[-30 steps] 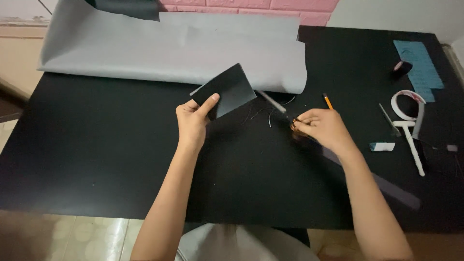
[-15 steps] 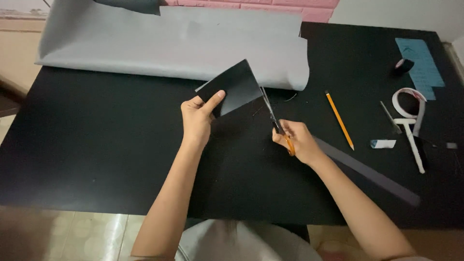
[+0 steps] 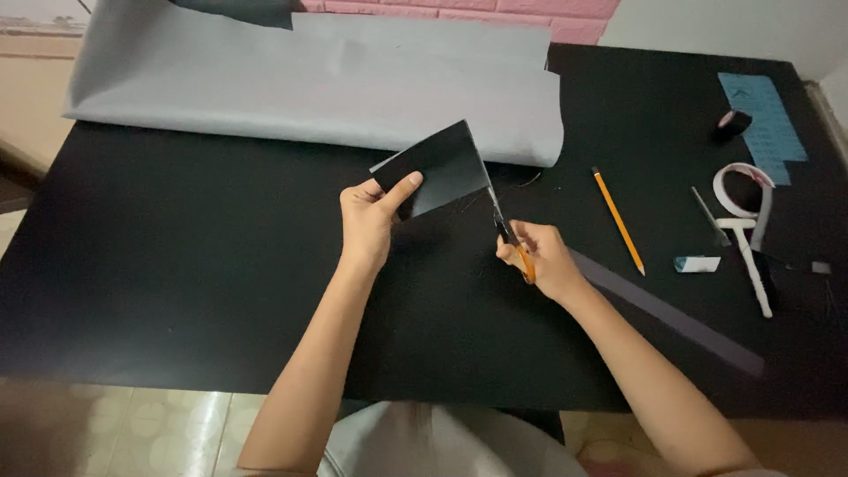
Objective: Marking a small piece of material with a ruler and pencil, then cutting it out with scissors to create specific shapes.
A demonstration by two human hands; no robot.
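Observation:
My left hand [image 3: 371, 216] pinches a small dark sheet piece [image 3: 442, 166] by its left corner and holds it tilted above the black table [image 3: 177, 265]. My right hand [image 3: 541, 258] grips orange-handled scissors [image 3: 508, 231]. Their blades point up and meet the right edge of the dark piece. Whether the blades are closed is hard to tell.
A large grey sheet [image 3: 309, 79] lies folded across the table's far side. To the right lie a yellow pencil [image 3: 617, 220], a dark ruler strip [image 3: 671, 314], a white eraser [image 3: 697, 263], tape rolls [image 3: 740, 190], a blue paper [image 3: 764, 124] and a white tool [image 3: 755, 261].
My right hand left the spot by the pencil, took up the scissors and brought the blades to the dark piece's right edge. My left hand raised and tilted the piece.

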